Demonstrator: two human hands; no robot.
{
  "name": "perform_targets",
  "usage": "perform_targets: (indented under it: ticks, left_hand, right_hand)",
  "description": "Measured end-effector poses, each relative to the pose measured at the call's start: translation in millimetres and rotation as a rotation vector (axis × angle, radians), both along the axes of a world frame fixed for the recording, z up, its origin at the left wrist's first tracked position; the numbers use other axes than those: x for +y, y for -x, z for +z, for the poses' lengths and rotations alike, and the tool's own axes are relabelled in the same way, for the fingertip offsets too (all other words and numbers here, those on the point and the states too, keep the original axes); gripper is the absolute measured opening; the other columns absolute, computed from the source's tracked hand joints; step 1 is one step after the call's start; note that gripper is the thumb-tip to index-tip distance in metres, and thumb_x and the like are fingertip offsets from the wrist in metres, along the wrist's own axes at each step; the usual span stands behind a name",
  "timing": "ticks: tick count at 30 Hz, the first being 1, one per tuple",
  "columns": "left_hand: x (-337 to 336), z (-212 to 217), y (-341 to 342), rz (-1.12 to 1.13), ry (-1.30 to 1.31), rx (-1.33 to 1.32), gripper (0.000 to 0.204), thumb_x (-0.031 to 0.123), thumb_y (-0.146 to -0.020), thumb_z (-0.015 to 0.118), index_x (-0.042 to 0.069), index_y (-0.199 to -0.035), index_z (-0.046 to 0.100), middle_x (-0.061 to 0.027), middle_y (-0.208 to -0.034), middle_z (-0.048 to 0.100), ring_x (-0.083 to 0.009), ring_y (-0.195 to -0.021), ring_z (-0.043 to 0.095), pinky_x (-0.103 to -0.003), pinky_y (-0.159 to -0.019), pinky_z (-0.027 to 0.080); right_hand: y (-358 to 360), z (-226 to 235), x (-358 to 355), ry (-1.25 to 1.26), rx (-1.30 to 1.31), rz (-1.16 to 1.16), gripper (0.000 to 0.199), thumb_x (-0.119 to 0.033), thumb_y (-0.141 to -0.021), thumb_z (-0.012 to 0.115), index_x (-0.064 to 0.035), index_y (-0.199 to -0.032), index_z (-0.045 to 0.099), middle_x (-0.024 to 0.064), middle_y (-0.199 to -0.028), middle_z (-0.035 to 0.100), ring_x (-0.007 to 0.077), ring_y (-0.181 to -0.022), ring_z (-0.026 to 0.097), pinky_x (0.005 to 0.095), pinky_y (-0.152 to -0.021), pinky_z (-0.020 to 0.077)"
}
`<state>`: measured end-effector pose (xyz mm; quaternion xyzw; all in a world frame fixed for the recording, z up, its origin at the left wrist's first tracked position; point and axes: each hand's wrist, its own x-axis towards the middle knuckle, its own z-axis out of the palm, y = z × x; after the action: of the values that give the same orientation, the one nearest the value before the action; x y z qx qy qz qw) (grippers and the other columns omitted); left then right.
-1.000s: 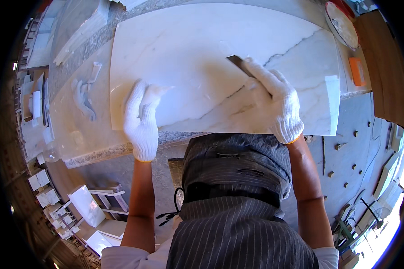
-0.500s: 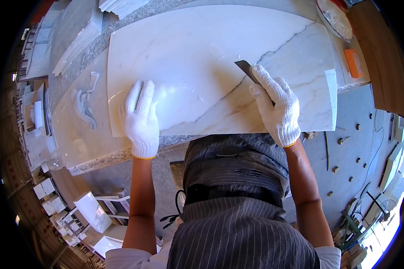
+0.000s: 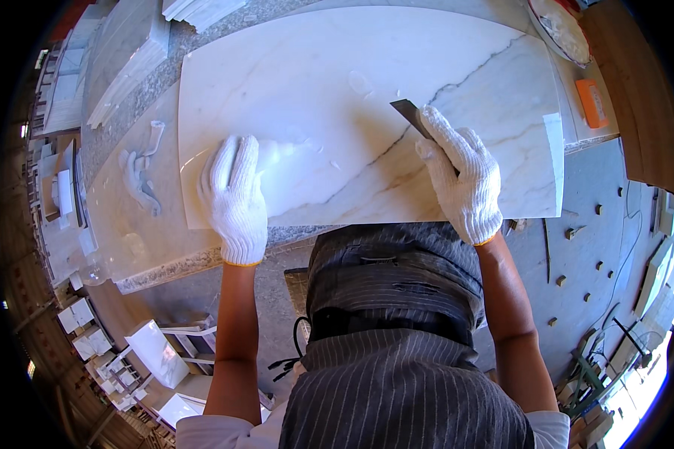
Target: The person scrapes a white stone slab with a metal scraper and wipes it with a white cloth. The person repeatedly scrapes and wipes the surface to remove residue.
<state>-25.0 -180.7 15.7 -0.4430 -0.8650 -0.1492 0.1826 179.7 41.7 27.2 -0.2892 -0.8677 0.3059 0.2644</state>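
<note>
A large white marble slab [image 3: 307, 90] with grey and tan veins lies flat before me, its near edge against my body. My left hand [image 3: 233, 198], in a white knitted glove, rests on the slab's left part with fingers stretched out and nothing visible in it. At the right, my gloved right hand [image 3: 464, 176] grips a dark, flat scraper blade [image 3: 409, 116] between thumb and fingers. Its slanted tip points up and left, over the slab. A few small pale flakes [image 3: 335, 165] and a glossy patch [image 3: 360, 82] show on the marble between my hands.
An empty white glove [image 3: 141, 168] lies on the stone worktop [image 3: 112, 239] at the left. Stacked slabs [image 3: 131, 60] stand at the far left. At the far right are a round pan of white material [image 3: 560, 31], an orange box [image 3: 591, 103] and a brown board [image 3: 633, 97].
Almost nothing differs. Both hands keep their places on and over the slab, and the view has shifted very slightly.
</note>
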Motion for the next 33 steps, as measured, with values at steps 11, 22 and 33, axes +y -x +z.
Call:
perform_targets:
  ticks: [11,22,33]
  left_hand:
    - [0.4,-2.7,0.0,-0.024,-0.036,0.023,0.043,0.003,-0.078,0.071,0.012,-0.121,0.070,-0.0086,-0.123,0.063,-0.0304,-0.115,0.058,-0.044,-0.099,0.045]
    - [0.0,-3.9,0.2,-0.023,-0.024,0.046,0.041,0.005,-0.081,0.070,0.012,-0.121,0.069,-0.0076,-0.122,0.062,-0.0300,-0.115,0.058,-0.044,-0.099,0.045]
    - [-0.7,-4.2,2.1,-0.024,-0.008,0.059,0.040,0.005,-0.081,0.070,0.012,-0.121,0.069,-0.0078,-0.122,0.062,-0.0299,-0.114,0.058,-0.044,-0.098,0.045]
  right_hand:
    - [-0.3,-2.0,1.1,-0.007,0.009,0.005,0.038,-0.018,-0.087,0.072,-0.0093,-0.124,0.069,0.0107,-0.071,0.059,0.0241,-0.061,0.057,0.0356,-0.058,0.0488]
    - [-0.7,-1.7,0.8,0.001,0.003,0.004,0.038,-0.019,-0.088,0.072,-0.0094,-0.125,0.068,0.0105,-0.071,0.059,0.0237,-0.061,0.056,0.0355,-0.058,0.0487]
    - [-0.2,-1.2,0.3,0.009,0.009,-0.004,0.039,-0.018,-0.087,0.073,-0.0086,-0.125,0.068,0.0106,-0.073,0.060,0.0235,-0.062,0.056,0.0352,-0.059,0.0488]
